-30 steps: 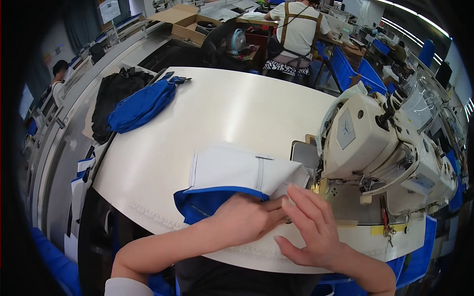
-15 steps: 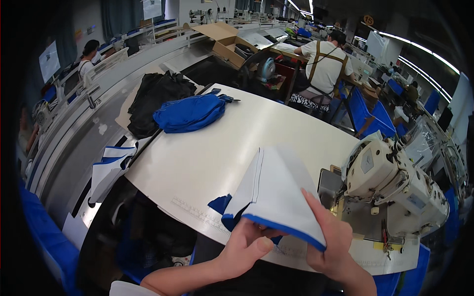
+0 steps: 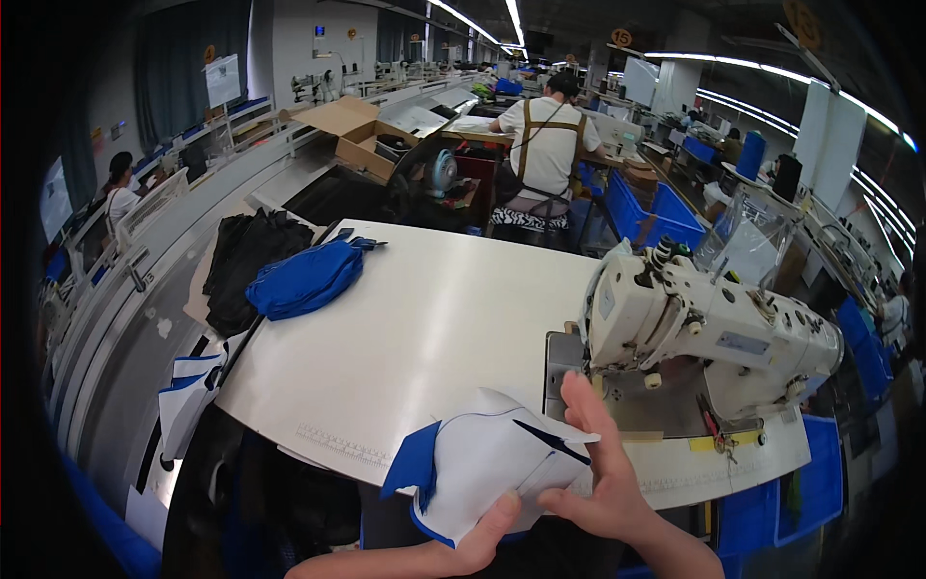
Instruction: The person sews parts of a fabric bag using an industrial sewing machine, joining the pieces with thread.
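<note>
A white fabric piece (image 3: 492, 449) with blue edging and a blue fabric flap (image 3: 415, 465) is held just over the table's near edge. My left hand (image 3: 487, 531) grips its lower edge, thumb on top, the other fingers hidden beneath the cloth. At the right side of the piece, my right hand (image 3: 610, 482) is open, fingers stretched upward and thumb apart, its palm side against the pointed fabric corner. A dark slit-like gap shows near that corner. Just beyond my right fingers stands a white sewing machine (image 3: 714, 328).
A blue fabric bundle (image 3: 307, 280) and black cloth (image 3: 246, 265) lie at the white table's (image 3: 434, 309) far left. More white-and-blue pieces (image 3: 183, 405) hang at the left edge. Red-handled snippers (image 3: 711, 425) lie by the machine. A co-worker (image 3: 545, 145) sits ahead, facing away.
My view has turned right. The fabric piece has been lowered and turned over, its blue flap now at the left. My right hand has loosened from a grip to stretched fingers.
</note>
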`<state>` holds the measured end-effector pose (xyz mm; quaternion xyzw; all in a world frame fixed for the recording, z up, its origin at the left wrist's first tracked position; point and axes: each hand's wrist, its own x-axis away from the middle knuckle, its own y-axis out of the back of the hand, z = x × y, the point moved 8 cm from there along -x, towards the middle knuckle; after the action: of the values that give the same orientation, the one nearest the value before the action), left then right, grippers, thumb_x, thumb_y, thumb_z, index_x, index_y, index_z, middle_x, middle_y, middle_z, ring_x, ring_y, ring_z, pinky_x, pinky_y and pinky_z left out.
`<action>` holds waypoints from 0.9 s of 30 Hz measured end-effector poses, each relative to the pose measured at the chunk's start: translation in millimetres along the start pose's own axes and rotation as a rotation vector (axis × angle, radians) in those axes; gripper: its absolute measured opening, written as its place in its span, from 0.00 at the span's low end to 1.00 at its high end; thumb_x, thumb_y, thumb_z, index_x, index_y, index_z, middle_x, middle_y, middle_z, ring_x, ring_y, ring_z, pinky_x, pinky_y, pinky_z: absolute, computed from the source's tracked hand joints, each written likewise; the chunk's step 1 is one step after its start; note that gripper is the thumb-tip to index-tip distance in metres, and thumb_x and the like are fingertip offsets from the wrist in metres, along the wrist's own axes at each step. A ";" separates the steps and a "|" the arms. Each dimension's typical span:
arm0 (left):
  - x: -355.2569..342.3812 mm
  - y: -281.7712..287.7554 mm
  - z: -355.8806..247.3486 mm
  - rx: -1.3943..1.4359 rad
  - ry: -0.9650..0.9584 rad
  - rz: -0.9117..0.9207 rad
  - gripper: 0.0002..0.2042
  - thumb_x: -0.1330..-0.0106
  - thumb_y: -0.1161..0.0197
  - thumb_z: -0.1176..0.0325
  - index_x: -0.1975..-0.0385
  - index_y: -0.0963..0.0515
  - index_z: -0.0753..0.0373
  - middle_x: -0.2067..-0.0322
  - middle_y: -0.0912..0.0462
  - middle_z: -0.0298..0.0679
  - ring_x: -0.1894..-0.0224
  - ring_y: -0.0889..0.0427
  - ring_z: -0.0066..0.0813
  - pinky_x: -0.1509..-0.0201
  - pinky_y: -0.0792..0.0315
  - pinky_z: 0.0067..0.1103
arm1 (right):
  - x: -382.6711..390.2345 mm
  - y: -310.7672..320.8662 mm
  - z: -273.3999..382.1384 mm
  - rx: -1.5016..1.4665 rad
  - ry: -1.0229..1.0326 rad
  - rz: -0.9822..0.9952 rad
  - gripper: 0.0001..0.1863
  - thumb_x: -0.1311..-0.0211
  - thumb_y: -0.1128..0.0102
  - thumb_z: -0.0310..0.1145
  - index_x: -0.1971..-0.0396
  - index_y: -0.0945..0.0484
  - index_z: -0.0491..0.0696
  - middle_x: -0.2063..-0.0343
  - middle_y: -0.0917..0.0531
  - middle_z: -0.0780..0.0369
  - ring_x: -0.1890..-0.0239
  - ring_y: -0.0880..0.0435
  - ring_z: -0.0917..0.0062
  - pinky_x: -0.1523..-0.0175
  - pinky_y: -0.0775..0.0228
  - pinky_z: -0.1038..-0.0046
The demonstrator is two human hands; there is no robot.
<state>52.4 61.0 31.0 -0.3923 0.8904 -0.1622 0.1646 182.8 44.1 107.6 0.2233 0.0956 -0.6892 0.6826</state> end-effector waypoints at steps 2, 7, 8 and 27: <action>1.8 3.1 16.9 0.009 0.028 -0.041 0.32 0.29 0.49 0.52 0.30 0.48 0.60 0.37 0.34 0.47 0.35 0.33 0.40 0.33 0.38 0.33 | 1.0 -7.6 -21.1 0.268 -0.069 0.156 0.50 0.45 0.28 0.36 0.29 0.51 0.40 0.29 0.43 0.54 0.29 0.42 0.71 0.28 0.52 0.69; 3.8 14.1 27.8 -0.058 0.016 -0.174 0.27 0.27 0.49 0.56 0.34 0.41 0.64 0.40 0.31 0.45 0.37 0.31 0.36 0.35 0.36 0.31 | 13.8 -19.5 -34.0 0.130 -0.123 0.036 0.22 0.32 0.41 0.33 0.41 0.29 0.44 0.65 0.16 0.56 0.66 0.16 0.71 0.57 0.26 0.74; 4.5 17.7 25.0 -0.087 0.023 -0.243 0.27 0.27 0.48 0.57 0.35 0.41 0.64 0.40 0.31 0.45 0.38 0.31 0.36 0.35 0.36 0.30 | 13.7 -21.8 -33.0 0.117 -0.117 0.034 0.22 0.32 0.41 0.33 0.41 0.29 0.44 0.65 0.16 0.56 0.66 0.16 0.71 0.57 0.26 0.74; 49.3 40.3 -137.9 -1.002 0.488 0.132 0.19 0.37 0.32 0.69 0.46 0.22 0.63 0.67 0.13 0.41 0.67 0.17 0.21 0.61 0.25 0.16 | 60.8 -123.9 -33.1 -0.318 -0.374 0.478 0.19 0.27 0.48 0.39 0.51 0.25 0.37 0.77 0.20 0.55 0.78 0.21 0.71 0.69 0.28 0.76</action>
<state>-63.0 71.8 129.2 -0.3169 0.8935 0.2054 -0.2431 68.7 10.0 30.3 -0.0003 0.0199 -0.5153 0.8568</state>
